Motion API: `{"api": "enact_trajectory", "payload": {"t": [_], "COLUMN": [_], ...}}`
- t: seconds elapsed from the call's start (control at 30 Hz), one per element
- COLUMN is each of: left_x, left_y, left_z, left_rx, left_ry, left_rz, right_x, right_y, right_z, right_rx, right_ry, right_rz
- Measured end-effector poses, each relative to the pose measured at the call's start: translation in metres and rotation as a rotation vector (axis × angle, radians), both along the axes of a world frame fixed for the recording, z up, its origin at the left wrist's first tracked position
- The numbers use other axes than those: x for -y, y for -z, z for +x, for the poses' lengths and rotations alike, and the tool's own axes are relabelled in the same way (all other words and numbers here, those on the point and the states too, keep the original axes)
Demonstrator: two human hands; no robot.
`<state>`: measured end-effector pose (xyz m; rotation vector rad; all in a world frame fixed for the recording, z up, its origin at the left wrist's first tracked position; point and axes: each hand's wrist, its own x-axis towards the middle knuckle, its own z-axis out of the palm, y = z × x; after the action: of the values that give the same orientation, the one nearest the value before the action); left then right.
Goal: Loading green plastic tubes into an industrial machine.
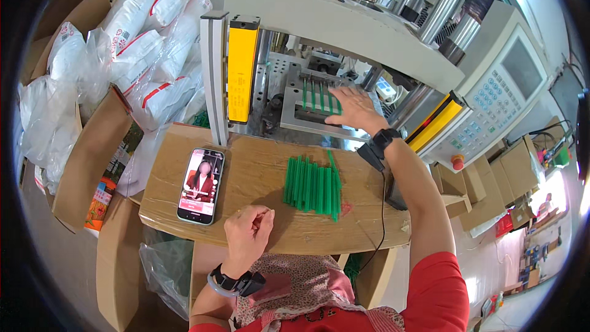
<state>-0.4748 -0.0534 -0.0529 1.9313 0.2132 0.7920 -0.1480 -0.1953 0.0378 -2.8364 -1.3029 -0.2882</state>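
My right hand reaches into the press, palm down with its fingers stretched out, at the right ends of several green tubes. Those tubes lie side by side across a metal mould plate. Whether my fingertips press on them I cannot tell. Close to the table's front edge, my left hand is curled into a loose fist, with nothing showing from it. A bundle of green tubes lies on the brown table, between my left hand and the press.
A phone with a lit screen lies at the table's left. Yellow posts flank the press opening. The control panel with its red button stands right. White plastic bags and cardboard boxes crowd the left. A black cable hangs over the table.
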Motion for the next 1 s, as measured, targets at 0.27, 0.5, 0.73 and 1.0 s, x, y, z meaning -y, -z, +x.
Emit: {"api": "enact_trajectory", "payload": {"t": [0.27, 0.5, 0.73, 1.0], "left_x": [0.0, 0.0, 0.002, 0.002], "left_y": [0.002, 0.002, 0.001, 0.0], "left_z": [0.002, 0.001, 0.002, -0.001], "left_rx": [0.025, -0.009, 0.012, -0.011], "left_ry": [0.002, -0.017, 0.001, -0.019], "left_rz": [0.054, 0.049, 0.041, 0.044], "right_x": [0.013, 0.031, 0.034, 0.023], "right_y": [0.006, 0.011, 0.012, 0.0], "right_z": [0.008, 0.009, 0.031, 0.011], "right_rx": [0.049, 0.031, -0.007, -0.062], "right_ry": [0.124, 0.205, 0.313, 0.246], "right_rz": [-0.034, -0.133, -0.116, -0.108]}}
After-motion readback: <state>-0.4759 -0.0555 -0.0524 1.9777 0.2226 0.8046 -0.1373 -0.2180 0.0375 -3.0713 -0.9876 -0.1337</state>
